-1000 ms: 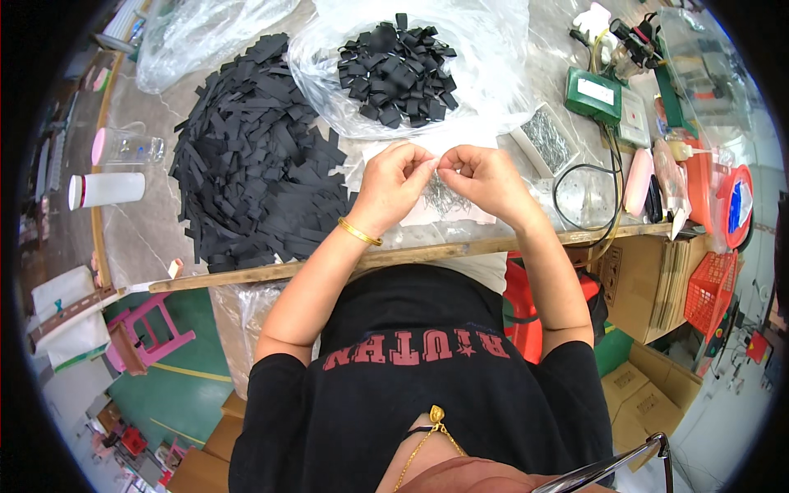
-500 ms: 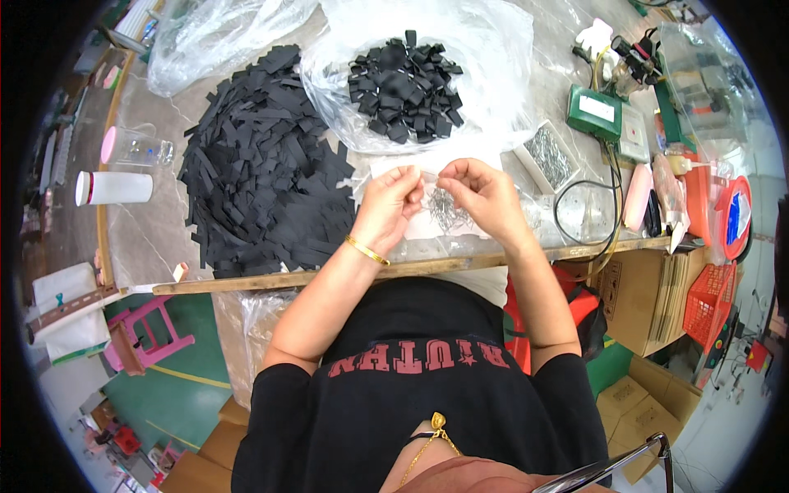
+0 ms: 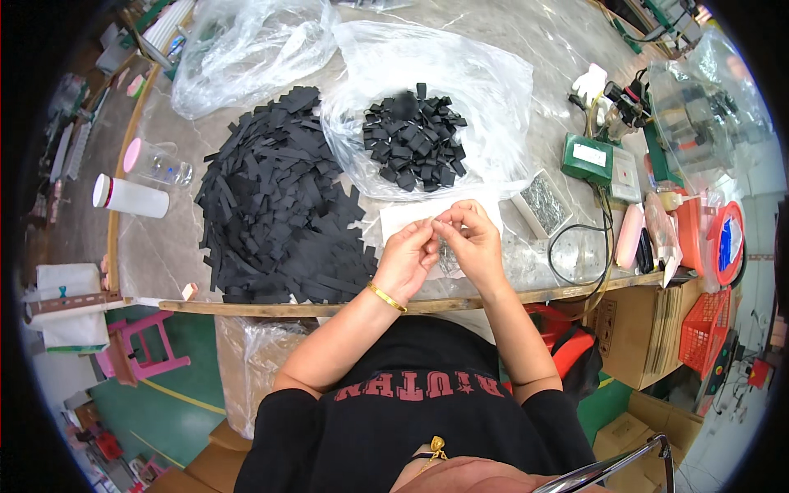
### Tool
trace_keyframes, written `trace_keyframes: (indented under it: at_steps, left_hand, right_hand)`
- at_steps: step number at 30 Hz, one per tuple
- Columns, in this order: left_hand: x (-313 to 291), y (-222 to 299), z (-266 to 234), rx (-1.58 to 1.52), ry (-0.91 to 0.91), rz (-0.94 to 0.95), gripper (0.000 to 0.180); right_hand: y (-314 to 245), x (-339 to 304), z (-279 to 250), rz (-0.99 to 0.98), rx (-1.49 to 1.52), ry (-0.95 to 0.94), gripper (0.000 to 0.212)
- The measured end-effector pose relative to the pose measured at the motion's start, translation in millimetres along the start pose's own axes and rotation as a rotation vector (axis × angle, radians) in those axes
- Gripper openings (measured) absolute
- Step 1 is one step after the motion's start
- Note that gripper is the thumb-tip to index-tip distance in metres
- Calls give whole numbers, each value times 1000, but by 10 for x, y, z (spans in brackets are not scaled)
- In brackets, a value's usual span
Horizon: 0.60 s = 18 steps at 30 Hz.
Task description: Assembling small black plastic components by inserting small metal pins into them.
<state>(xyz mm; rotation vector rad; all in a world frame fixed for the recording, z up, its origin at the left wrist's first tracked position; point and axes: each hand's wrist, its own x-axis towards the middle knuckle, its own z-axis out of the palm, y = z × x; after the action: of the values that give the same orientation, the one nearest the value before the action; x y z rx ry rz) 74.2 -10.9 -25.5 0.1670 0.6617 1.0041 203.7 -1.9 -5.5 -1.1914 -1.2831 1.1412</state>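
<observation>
My left hand [image 3: 408, 256] and my right hand [image 3: 472, 246] meet over the near edge of the table. Thumbs and fingers of both are pinched, with the tips touching or almost touching. Whatever lies between them is too small to make out. Under the hands, partly covered, is a loose heap of thin metal pieces [image 3: 448, 261] beside a white sheet [image 3: 398, 217]. Left of my left hand spreads a large pile of flat black strips [image 3: 283, 205]. Beyond the hands, smaller looped or folded black pieces [image 3: 415, 144] sit on a clear plastic bag [image 3: 493, 99].
An open box of metal pieces [image 3: 542, 204] stands right of the sheet. Farther right are a green box [image 3: 588, 159], a black cable [image 3: 552, 256] and an orange container [image 3: 689, 234]. A white bottle [image 3: 136, 197] and a pink-lidded clear jar [image 3: 160, 163] lie at the left.
My hands have come closer together, from a small gap to fingertips meeting. The view has tilted, so the table things appear lower in the picture.
</observation>
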Motion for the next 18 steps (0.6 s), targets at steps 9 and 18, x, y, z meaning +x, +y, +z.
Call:
trace_keyframes:
  at_steps: [9,18]
  left_hand:
    - [-86,103,116,328,39,165,20]
    - [-49,353,57,1106,161,528,18]
  right_hand:
    - [11,11,69,97,395,-12,5]
    - [-246,163,-70,-413,-346,-58,17]
